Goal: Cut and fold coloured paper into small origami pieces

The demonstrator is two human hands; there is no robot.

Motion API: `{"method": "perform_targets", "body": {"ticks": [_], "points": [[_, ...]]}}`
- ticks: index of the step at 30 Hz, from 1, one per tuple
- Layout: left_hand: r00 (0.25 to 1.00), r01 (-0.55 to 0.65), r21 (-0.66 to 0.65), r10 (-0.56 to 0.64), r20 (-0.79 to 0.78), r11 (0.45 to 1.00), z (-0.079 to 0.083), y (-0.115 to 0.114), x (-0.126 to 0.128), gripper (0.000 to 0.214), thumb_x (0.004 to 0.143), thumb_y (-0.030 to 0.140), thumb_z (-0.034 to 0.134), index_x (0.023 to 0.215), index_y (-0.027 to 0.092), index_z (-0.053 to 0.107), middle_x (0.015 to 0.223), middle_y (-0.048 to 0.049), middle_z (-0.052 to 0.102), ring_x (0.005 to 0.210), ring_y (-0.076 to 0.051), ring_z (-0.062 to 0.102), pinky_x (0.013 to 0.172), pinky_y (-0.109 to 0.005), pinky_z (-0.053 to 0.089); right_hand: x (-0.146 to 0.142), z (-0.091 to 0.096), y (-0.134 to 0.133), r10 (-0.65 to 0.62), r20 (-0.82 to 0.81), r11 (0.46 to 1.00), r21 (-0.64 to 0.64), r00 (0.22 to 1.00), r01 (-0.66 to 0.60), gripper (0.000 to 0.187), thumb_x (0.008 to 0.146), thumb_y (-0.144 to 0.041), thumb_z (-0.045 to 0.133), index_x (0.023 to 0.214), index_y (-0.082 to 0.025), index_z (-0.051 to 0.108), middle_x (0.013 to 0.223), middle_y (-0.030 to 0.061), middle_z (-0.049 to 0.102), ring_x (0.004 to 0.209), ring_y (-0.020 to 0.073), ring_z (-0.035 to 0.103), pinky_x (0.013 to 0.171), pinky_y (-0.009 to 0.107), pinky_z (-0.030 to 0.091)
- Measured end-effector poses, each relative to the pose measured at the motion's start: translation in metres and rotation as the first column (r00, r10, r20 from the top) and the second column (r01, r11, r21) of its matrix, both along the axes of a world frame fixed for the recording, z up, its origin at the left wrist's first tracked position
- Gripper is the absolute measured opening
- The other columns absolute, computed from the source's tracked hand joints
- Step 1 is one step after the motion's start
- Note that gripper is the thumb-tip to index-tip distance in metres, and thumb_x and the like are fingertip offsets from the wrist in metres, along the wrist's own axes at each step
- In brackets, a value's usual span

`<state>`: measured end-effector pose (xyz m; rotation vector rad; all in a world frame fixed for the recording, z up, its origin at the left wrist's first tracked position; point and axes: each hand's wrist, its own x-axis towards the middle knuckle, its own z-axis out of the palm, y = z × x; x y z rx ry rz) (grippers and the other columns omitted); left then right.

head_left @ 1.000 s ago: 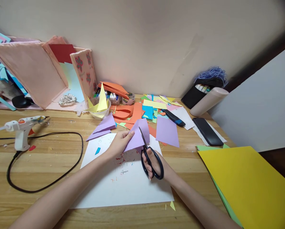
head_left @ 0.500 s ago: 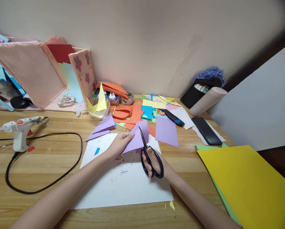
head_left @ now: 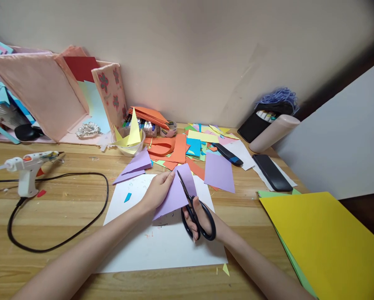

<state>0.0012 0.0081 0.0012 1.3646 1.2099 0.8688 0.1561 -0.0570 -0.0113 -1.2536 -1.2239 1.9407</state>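
My left hand (head_left: 158,189) is closed on the left edge of a purple sheet of paper (head_left: 176,196), thumb on top, holding it raised over a white sheet (head_left: 127,250). In my right hand (head_left: 202,218) is a pair of black-handled scissors (head_left: 189,200), fingers through the loops. The blades lie across the upper part of the purple paper and point up and left; whether they bite into it I cannot tell. Folded purple paper (head_left: 135,166) rests behind my left hand, and a flat purple piece (head_left: 218,171) lies beyond my right.
A white glue gun (head_left: 27,175) with a looped black cord stands at left. Paper scraps (head_left: 177,148), a box cutter (head_left: 227,154) and a bowl with yellow paper (head_left: 132,141) are at the back. Yellow sheets (head_left: 327,241) and a black case (head_left: 272,173) lie at right.
The purple paper has been turned and lowered slightly toward me. The scissors' tips have shifted left and a little down across it. Both hands keep their hold.
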Motion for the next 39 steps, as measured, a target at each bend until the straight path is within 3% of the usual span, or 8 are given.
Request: {"method": "perform_targets", "body": {"ticks": [10, 17, 24, 32, 39], "points": [[0.999, -0.038, -0.034, 0.039, 0.022, 0.999, 0.002, -0.003, 0.002, 0.039, 0.08, 0.052, 0.041, 0.063, 0.017, 0.043, 0.059, 0.0032, 0.041, 0.056, -0.011, 0.037, 0.05, -0.021, 0.031, 0.0, -0.01, -0.002, -0.019, 0.047, 1.0, 0.013, 0.999, 0.018, 0.064, 0.063, -0.081, 0.03, 0.069, -0.018, 0.041, 0.036, -0.0092, 0.038, 0.025, 0.0083, 0.043, 0.025, 0.016, 0.037], [0.998, -0.005, -0.045, 0.008, 0.07, 0.999, 0.003, -0.006, 0.004, 0.039, 0.08, 0.051, 0.043, 0.061, 0.017, 0.042, 0.06, 0.003, 0.04, 0.056, -0.011, 0.037, 0.052, -0.021, 0.032, 0.001, 0.0, -0.003, -0.015, 0.064, 0.995, 0.103, 0.998, 0.008, 0.068, 0.066, -0.081, 0.02, 0.066, -0.017, 0.043, 0.038, -0.0076, 0.038, 0.029, 0.0078, 0.047, 0.031, 0.016, 0.041], [0.998, -0.014, -0.043, 0.017, 0.068, 0.999, 0.003, -0.007, 0.004, 0.039, 0.08, 0.05, 0.043, 0.06, 0.017, 0.041, 0.059, 0.0034, 0.039, 0.054, -0.01, 0.034, 0.049, -0.021, 0.03, -0.003, 0.0, -0.003, -0.024, 0.082, 0.994, 0.107, 0.996, 0.015, 0.064, 0.065, -0.081, 0.028, 0.067, -0.018, 0.041, 0.037, -0.009, 0.036, 0.027, 0.0076, 0.043, 0.029, 0.016, 0.037], [0.994, 0.057, -0.069, -0.051, 0.094, 0.996, 0.005, -0.008, 0.004, 0.04, 0.079, 0.053, 0.041, 0.064, 0.016, 0.047, 0.059, 0.0013, 0.05, 0.054, -0.012, 0.043, 0.05, -0.022, 0.034, -0.001, 0.001, -0.003, -0.024, 0.087, 0.988, 0.156, 0.996, 0.01, 0.069, 0.065, -0.082, 0.017, 0.06, -0.018, 0.041, 0.039, -0.0063, 0.038, 0.029, 0.0078, 0.046, 0.033, 0.018, 0.041], [0.993, 0.051, -0.057, -0.044, 0.105, 0.997, 0.002, -0.011, 0.006, 0.04, 0.08, 0.052, 0.042, 0.063, 0.016, 0.046, 0.058, 0.0022, 0.045, 0.053, -0.011, 0.039, 0.049, -0.022, 0.032, -0.003, -0.001, -0.003, -0.057, 0.079, 0.989, 0.143, 0.995, 0.046, 0.062, 0.069, -0.078, 0.028, 0.064, -0.017, 0.043, 0.038, -0.0077, 0.037, 0.027, 0.0074, 0.044, 0.03, 0.017, 0.039]]}}
